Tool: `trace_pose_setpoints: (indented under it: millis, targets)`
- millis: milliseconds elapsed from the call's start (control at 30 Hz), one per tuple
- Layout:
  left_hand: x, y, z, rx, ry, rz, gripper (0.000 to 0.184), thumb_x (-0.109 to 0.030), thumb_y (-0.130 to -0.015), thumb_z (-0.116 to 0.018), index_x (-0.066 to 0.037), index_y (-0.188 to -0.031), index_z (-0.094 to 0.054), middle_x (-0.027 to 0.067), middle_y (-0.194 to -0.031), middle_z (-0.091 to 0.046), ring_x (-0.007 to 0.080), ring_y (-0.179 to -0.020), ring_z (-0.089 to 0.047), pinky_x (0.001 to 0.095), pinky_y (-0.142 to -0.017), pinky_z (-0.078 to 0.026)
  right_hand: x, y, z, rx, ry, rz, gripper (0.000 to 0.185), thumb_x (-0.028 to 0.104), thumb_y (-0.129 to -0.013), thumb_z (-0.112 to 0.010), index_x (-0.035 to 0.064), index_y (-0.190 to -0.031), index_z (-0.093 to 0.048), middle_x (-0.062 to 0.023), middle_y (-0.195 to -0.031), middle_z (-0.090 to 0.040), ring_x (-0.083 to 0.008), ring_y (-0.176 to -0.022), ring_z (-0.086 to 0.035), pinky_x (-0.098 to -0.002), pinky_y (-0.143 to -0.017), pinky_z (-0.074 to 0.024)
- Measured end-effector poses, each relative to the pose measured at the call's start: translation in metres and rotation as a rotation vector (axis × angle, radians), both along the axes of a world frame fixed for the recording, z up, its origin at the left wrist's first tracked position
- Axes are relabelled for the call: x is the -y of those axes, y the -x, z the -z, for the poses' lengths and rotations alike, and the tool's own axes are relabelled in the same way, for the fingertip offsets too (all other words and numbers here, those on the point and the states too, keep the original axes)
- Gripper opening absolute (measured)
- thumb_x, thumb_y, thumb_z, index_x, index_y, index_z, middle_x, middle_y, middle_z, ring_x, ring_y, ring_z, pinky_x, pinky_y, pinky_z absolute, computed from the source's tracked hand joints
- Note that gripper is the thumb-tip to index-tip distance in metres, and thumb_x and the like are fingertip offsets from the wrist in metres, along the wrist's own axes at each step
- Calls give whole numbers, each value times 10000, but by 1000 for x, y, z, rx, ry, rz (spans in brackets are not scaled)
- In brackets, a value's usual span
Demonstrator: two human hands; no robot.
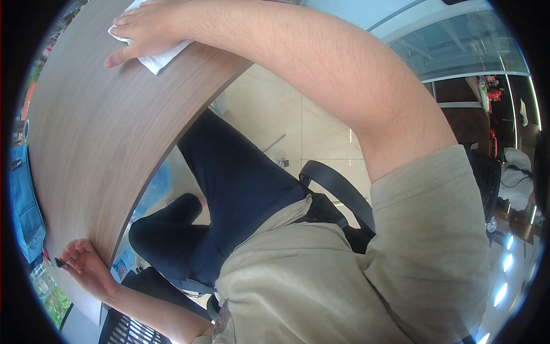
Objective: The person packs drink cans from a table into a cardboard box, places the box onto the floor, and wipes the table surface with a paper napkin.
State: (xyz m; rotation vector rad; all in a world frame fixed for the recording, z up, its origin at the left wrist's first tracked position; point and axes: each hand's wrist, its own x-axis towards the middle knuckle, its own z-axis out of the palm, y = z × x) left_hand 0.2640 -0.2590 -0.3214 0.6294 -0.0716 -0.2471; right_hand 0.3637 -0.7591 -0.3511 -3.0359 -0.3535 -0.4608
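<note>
My right hand [152,30] lies flat on a white cloth [157,61] at the far top of the wooden table [114,120]. Its fingers are stretched out over the cloth, and the thumb sticks out onto the bare wood. Part of the cloth is hidden under the palm. Down at the lower left, my left hand [89,268] is by the table edge, palm up with the fingers curled. A small black object [61,264] shows at its fingertips, too small to name.
A blue bag [24,200] lies along the table's far side, near a roll [25,132]. Under the table are plastic bottles [122,265]. My legs [240,166] are beside the table edge. A black chair armrest [338,189] curves next to me over the tiled floor [275,109].
</note>
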Motion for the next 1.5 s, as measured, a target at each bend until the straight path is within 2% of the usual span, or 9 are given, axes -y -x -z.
trace_pose_setpoints:
  millis: [300,367,433,700,900,1200,1300,1433,1500]
  targets:
    - [8,5,2,16,-15,-6,178,-199,-1025,-740,-46,-1086,-670,61,-1063,-627,235,-1108,-559,437,-1045,-443,15,-10,-10,-3,-63,-66,1030,849,-991,-344,28,-1607,-441,-139,-1705,-391,-269,-1603,-317,-448,-1317,-232]
    - [11,7,4,56,-35,-47,186,-215,-1033,-730,-47,-1095,-680,55,-1067,-640,229,-1107,-567,431,-1043,-448,21,-5,-17,18,-102,-101,924,737,-1035,-420,-5,-1585,-446,-212,-1661,-427,-332,-1564,-367,-434,-1285,-290]
    - [2,6,8,135,-111,66,204,-248,-1052,-700,-54,-1115,-693,38,-1081,-659,211,-1101,-579,410,-1039,-454,16,-16,-19,-25,-97,-113,937,744,-1039,-398,-10,-1596,-425,-209,-1690,-381,-323,-1587,-325,-434,-1298,-261]
    - [18,22,9,152,-213,-69,224,-301,-1030,-737,-100,-1113,-682,19,-1078,-674,201,-1094,-608,405,-996,-484,15,-53,-27,-69,-97,-41,961,742,-1048,-374,-15,-1639,-341,-194,-1731,-310,-294,-1627,-241,-426,-1323,-195]
    - [32,24,4,105,-256,-121,227,-291,-1007,-773,-92,-996,-664,30,-943,-683,191,-998,-642,386,-893,-482,15,-91,-29,-140,-110,44,968,739,-1049,-377,-10,-1656,-302,-197,-1743,-278,-297,-1639,-211,-439,-1333,-175]
    - [44,26,0,105,-321,-171,148,-152,-969,-794,-26,-941,-722,132,-889,-730,275,-931,-678,423,-889,-534,18,-150,-37,-136,-120,30,942,699,-1051,-420,-31,-1639,-328,-206,-1740,-283,-317,-1631,-233,-441,-1331,-186]
    - [49,29,-3,150,-406,-173,146,-162,-994,-772,-43,-930,-716,124,-895,-730,260,-915,-684,403,-865,-538,17,-175,-33,-144,-131,74,938,688,-1052,-427,-31,-1645,-321,-204,-1748,-264,-320,-1633,-226,-437,-1334,-181]
    - [52,31,-6,155,-464,-195,71,-46,-945,-750,22,-925,-754,192,-939,-768,268,-901,-715,387,-837,-561,13,-197,-39,-185,-124,149,946,689,-1055,-416,-24,-1663,-284,-202,-1761,-229,-316,-1640,-205,-434,-1337,-174]
    - [52,30,-5,162,-469,-201,65,-39,-945,-749,23,-928,-756,194,-948,-770,265,-907,-717,389,-843,-563,9,-203,-43,-196,-123,209,952,698,-1054,-408,-23,-1663,-284,-205,-1760,-230,-314,-1640,-206,-433,-1338,-170]
